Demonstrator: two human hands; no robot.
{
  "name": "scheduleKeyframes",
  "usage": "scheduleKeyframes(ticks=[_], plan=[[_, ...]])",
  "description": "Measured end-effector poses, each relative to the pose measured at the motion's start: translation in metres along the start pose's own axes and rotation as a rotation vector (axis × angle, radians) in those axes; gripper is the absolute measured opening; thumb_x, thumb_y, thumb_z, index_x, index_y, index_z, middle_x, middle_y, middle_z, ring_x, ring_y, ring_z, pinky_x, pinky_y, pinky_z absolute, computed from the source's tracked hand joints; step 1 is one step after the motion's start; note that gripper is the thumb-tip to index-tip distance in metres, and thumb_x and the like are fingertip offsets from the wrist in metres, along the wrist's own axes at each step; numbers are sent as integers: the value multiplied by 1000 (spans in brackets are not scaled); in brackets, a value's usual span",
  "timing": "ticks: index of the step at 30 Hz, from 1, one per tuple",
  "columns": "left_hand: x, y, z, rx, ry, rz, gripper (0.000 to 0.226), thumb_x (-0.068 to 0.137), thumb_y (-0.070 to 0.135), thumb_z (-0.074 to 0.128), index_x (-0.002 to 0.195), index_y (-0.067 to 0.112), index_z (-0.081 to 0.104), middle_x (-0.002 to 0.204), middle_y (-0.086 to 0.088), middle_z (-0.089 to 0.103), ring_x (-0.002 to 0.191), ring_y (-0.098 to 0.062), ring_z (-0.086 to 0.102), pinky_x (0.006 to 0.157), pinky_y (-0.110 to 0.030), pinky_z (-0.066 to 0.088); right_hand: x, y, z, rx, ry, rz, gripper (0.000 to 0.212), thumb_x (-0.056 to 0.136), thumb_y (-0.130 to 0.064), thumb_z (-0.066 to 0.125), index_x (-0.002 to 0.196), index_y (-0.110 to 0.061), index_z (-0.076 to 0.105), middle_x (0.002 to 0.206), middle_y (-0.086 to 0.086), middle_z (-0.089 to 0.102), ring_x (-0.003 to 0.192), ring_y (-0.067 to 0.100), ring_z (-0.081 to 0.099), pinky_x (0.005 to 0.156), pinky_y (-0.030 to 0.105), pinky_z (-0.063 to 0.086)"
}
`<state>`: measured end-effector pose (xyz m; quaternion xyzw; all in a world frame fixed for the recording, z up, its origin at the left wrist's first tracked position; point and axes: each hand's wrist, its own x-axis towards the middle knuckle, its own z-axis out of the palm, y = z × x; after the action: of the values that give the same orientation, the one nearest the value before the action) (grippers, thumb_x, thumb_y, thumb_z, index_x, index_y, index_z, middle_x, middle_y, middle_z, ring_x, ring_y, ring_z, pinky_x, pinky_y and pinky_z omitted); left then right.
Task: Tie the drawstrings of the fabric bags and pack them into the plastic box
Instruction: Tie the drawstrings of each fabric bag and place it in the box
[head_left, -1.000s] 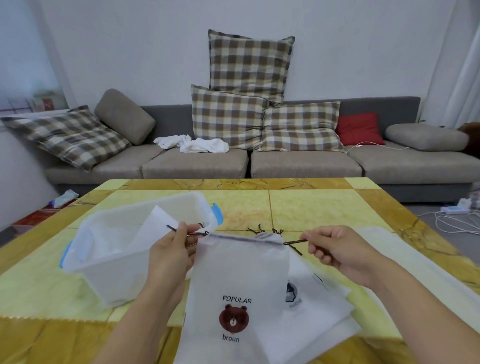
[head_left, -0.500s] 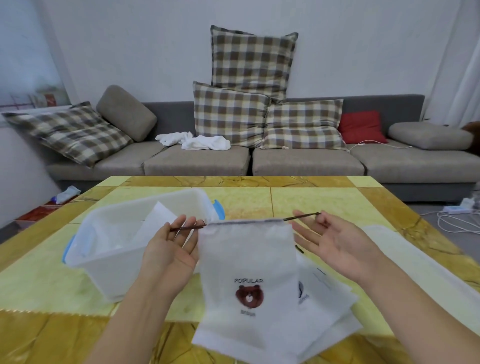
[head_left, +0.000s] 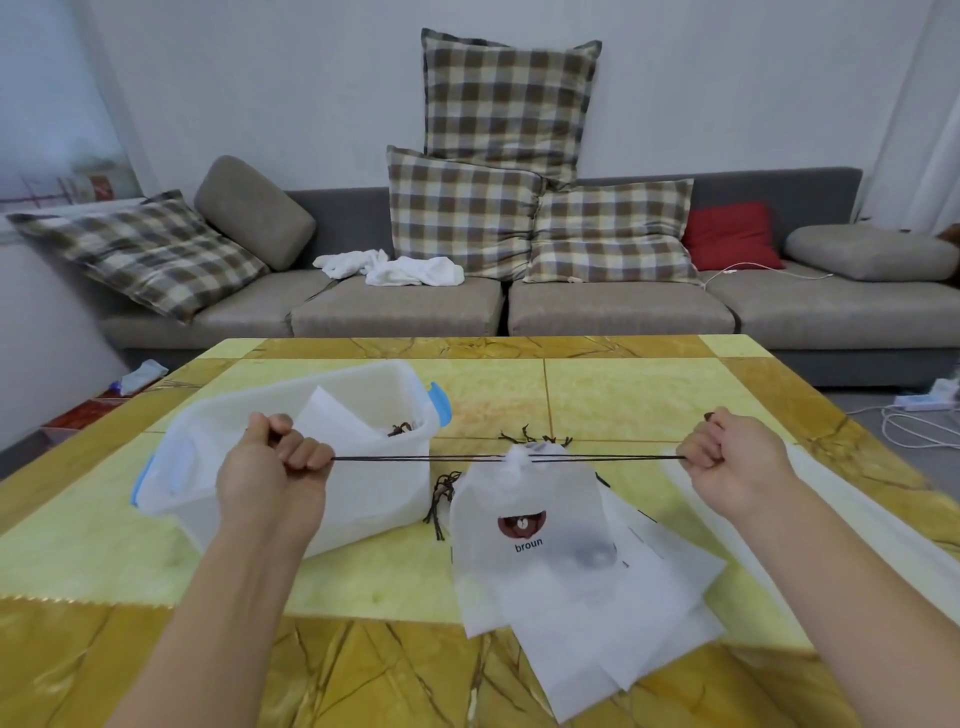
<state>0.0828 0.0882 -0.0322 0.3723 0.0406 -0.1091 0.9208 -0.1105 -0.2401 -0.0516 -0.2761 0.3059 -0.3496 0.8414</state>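
- Two hands pull one bag shut over the yellow table (head_left: 597, 395); going from left to right:
- plastic box (head_left: 291, 467) sits at the left, tipped so its opening faces up and toward the person; at least one white bag (head_left: 337, 426) already lies inside with dark string ends showing near the blue latch (head_left: 439, 402);
- left hand (head_left: 272, 467) hangs in front of the box, fingers curled tight into a fist around the left end of the drawstring (head_left: 415, 459);
- the drawstring runs taut and nearly level between the fists, so its long axis lies straight across, left to right;
- fabric bag (head_left: 524, 525) hangs in the middle, mouth gathered at the top, its length running down toward the person; its printed face with the word "broun" is toward the camera; its lower end rests on the flat bags (head_left: 623, 623) stacked on the table;
- right hand (head_left: 732, 462) mirrors the left, fingers closed hard on the right end of the cord;
- to do this step well, I judge both ends should be drawn evenly and level so the mouth bunches in the centre; then slack off just enough to cross the ends and knot them close against the gathers, or the mouth may reopen.
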Motion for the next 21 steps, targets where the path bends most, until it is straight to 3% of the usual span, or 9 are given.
scheduleKeyframes(ticks=[3, 6, 10, 12, 14, 17, 19, 21], plan=[[-5, -8, 8, 191, -13, 75, 42, 107, 32, 37, 69, 16, 44, 58, 5, 21, 44, -11, 20, 40, -20, 25, -4, 4, 3, -159, -66, -75, 40, 105, -8, 36, 68, -20, 27, 64, -4, 16, 43, 9, 15, 36, 21, 16], [-29, -22, 23, 465, -86, 137, 44, 105, 35, 38, 65, 19, 39, 59, 5, 20, 48, -13, 16, 44, -25, 17, -30, 11, 20, -394, -277, -100, 33, 103, -10, 46, 71, -16, 42, 62, -1, 26, 47, 9, 18, 39, 20, 16], [-75, -51, 58, 569, -375, -82, 27, 89, 25, 35, 63, 21, 36, 62, 4, 17, 57, -15, 7, 48, -26, 7, -82, 31, 54, -625, -690, -78, 20, 93, -20, 61, 81, -5, 59, 60, 3, 46, 51, 11, 27, 43, 19, 23], [-91, -63, 66, 670, -516, -102, 26, 92, 13, 31, 67, 18, 38, 64, 2, 16, 59, -16, 6, 52, -31, 6, -103, 37, 66, -662, -803, -143, 7, 89, -8, 64, 87, -3, 69, 67, 8, 63, 52, 12, 44, 48, 19, 36], [-96, -71, 64, 702, -592, -57, 26, 101, 13, 37, 77, 12, 47, 64, 1, 24, 57, -16, 14, 51, -31, 12, -114, 36, 72, -615, -856, -237, 15, 88, -2, 64, 100, -5, 72, 79, 12, 74, 63, 15, 61, 60, 20, 48], [-97, -74, 57, 646, -631, 14, 32, 106, 21, 43, 93, 9, 70, 65, -1, 46, 54, -13, 32, 49, -24, 30, -117, 32, 72, -618, -882, -385, 31, 90, -9, 63, 120, -14, 66, 96, 11, 78, 88, 20, 73, 81, 20, 53], [-99, -72, 57, 614, -647, 24, 37, 104, 21, 48, 77, 17, 73, 66, -4, 52, 52, -12, 36, 49, -22, 32, -117, 36, 72, -660, -896, -442, 28, 94, -2, 60, 120, -9, 67, 102, 9, 78, 93, 16, 74, 82, 20, 54], [-102, -72, 59, 614, -645, -26, 41, 103, 21, 51, 64, 15, 65, 63, -5, 52, 50, -11, 34, 46, -20, 31, -114, 42, 70, -684, -914, -428, 24, 95, 2, 59, 115, -4, 70, 103, 9, 78, 80, 14, 73, 74, 23, 55]])
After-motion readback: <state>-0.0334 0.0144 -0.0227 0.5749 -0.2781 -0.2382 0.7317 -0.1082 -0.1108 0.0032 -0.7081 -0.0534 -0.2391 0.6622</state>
